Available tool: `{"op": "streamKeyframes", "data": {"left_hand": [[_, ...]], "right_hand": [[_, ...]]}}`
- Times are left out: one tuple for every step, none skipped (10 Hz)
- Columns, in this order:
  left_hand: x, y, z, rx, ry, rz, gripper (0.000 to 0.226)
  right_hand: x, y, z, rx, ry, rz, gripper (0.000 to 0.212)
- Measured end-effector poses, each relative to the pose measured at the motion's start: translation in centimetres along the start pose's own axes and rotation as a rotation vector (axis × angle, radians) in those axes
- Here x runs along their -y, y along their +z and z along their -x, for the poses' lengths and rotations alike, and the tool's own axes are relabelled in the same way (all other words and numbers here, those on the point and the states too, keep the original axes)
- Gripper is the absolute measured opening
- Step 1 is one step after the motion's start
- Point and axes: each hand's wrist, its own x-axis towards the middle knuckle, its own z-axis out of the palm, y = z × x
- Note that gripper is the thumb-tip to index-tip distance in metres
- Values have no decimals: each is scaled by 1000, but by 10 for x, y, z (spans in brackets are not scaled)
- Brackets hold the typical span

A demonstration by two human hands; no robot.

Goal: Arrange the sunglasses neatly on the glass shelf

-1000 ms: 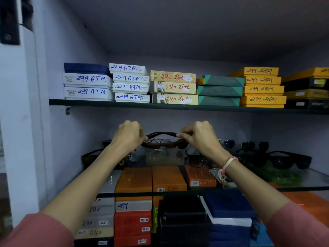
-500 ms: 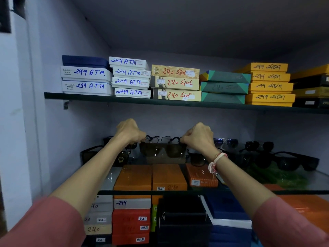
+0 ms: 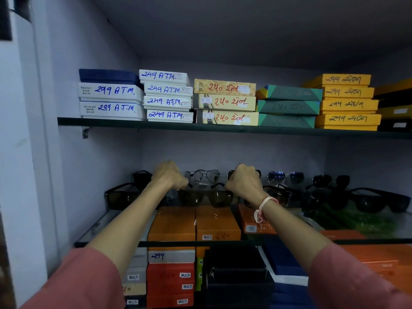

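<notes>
Brown-lensed sunglasses point(image 3: 206, 198) sit mid glass shelf point(image 3: 107, 223), left hand point(image 3: 169, 176) and right hand point(image 3: 243, 184) each clenched on an end. More pairs crowd far and right; near edge strip stays bare.

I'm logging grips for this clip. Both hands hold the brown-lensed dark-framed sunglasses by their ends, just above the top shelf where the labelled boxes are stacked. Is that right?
Not quite. In the head view the left hand and right hand do grip the brown-lensed dark-framed sunglasses by their ends, but at the lower glass shelf among the other sunglasses, not the top shelf holding the labelled boxes.
</notes>
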Motion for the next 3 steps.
{"op": "streamKeyframes", "data": {"left_hand": [[-3,-1,3,-21,9,-43,33],[-8,-11,25,-87,30,-53,47],[-16,-15,66,-225,231,96,42]], "right_hand": [[-4,-7,3,8,-23,33,17],[-6,-26,17,19,-69,-18,29],[-14,-67,45,1,-137,-161,30]]}}
